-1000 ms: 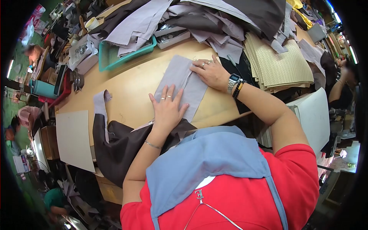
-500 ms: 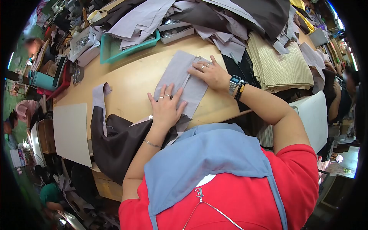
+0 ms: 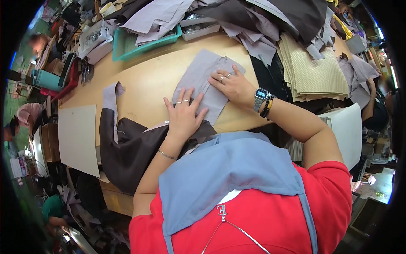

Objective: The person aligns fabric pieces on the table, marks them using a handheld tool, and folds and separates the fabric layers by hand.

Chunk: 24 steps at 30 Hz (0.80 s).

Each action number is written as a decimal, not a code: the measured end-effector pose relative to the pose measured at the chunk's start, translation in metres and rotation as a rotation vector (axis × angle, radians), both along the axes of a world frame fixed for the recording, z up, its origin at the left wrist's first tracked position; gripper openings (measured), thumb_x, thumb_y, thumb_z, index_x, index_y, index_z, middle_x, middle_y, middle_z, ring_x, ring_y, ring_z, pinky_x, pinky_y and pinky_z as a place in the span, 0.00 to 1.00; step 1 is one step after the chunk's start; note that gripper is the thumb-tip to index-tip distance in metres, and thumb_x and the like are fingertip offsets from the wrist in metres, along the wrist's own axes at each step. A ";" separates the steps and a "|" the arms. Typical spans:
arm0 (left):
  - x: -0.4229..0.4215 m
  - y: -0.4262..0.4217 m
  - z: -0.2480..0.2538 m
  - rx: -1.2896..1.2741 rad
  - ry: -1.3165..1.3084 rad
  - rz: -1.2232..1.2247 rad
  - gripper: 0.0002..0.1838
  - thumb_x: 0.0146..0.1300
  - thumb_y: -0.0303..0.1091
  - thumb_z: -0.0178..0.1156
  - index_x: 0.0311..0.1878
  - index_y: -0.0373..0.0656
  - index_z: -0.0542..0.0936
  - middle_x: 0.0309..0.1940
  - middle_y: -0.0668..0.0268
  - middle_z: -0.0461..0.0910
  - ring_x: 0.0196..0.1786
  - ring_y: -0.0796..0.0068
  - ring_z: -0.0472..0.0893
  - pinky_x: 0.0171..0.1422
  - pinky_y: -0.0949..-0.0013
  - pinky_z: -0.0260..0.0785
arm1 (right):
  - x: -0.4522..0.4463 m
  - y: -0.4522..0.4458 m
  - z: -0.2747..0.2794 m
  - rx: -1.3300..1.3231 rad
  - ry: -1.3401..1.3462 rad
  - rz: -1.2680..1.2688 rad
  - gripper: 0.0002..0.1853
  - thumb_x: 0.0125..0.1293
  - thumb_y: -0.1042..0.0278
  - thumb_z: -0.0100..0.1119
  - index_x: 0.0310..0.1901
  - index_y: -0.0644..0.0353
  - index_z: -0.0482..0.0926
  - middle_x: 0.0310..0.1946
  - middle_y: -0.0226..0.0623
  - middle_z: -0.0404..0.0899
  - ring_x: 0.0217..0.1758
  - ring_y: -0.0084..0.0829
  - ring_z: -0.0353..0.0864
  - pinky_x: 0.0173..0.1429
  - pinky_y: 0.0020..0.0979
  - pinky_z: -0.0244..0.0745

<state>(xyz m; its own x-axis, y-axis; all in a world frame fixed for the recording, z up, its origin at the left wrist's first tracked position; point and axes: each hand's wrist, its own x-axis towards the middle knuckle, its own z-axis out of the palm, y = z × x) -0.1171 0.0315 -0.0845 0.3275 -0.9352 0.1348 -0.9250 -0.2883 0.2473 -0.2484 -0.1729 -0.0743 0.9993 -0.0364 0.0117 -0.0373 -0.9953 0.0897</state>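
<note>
A piece of light grey-lilac fabric [image 3: 195,70] lies on the wooden table in front of me, with a folded or seamed line running along its length. My left hand [image 3: 184,113] rests flat on its lower left part, fingers spread. On the upper right part lies my right hand [image 3: 234,86], fingers stretched out and pressing the cloth near the seam. Beneath and left of my left wrist, dark brown fabric [image 3: 135,146] with a lilac strip [image 3: 111,98] drapes over the table edge. Whether it joins the lilac piece is hidden.
A teal tray [image 3: 146,47] and a white box of small parts [image 3: 198,31] stand at the back. Piled fabric [image 3: 262,23] covers the far side. Woven cream sheets [image 3: 315,76] lie right, a pale board [image 3: 78,137] left. Other people work at both sides.
The fabric's upper right corner now shows spread out beyond my right hand. Both hands stay on the cloth, nearly in place. The view has shifted slightly.
</note>
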 end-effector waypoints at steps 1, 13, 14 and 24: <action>0.000 0.001 0.000 -0.003 -0.007 0.000 0.27 0.64 0.54 0.61 0.65 0.59 0.76 0.70 0.62 0.67 0.75 0.56 0.62 0.68 0.19 0.42 | 0.001 0.004 0.001 0.025 0.020 -0.019 0.27 0.70 0.67 0.43 0.72 0.48 0.63 0.71 0.41 0.64 0.74 0.39 0.64 0.73 0.66 0.52; 0.002 0.025 0.010 -0.027 -0.086 -0.015 0.22 0.64 0.52 0.61 0.60 0.57 0.80 0.67 0.65 0.71 0.73 0.58 0.66 0.66 0.18 0.43 | 0.001 0.034 0.011 0.059 0.048 -0.025 0.26 0.70 0.66 0.45 0.70 0.50 0.64 0.68 0.45 0.66 0.74 0.42 0.63 0.72 0.68 0.53; 0.002 0.027 0.011 -0.024 -0.093 -0.014 0.22 0.64 0.52 0.61 0.59 0.58 0.80 0.67 0.65 0.71 0.73 0.58 0.66 0.66 0.18 0.43 | 0.001 0.035 0.011 0.050 0.051 -0.029 0.26 0.70 0.66 0.45 0.70 0.50 0.65 0.68 0.46 0.66 0.73 0.42 0.64 0.71 0.68 0.53; -0.001 0.039 0.019 -0.030 -0.131 0.019 0.20 0.64 0.51 0.62 0.57 0.60 0.80 0.64 0.66 0.74 0.70 0.63 0.69 0.67 0.19 0.43 | 0.002 0.052 0.009 0.113 0.030 0.003 0.25 0.71 0.64 0.44 0.69 0.45 0.66 0.67 0.46 0.66 0.73 0.44 0.64 0.70 0.68 0.57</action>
<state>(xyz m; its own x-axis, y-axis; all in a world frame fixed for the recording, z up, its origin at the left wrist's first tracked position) -0.1177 0.0708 -0.0659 0.3228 -0.9239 0.2055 -0.9444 -0.3002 0.1339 -0.2467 -0.1206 -0.0655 0.9992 -0.0331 -0.0223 -0.0336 -0.9992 -0.0219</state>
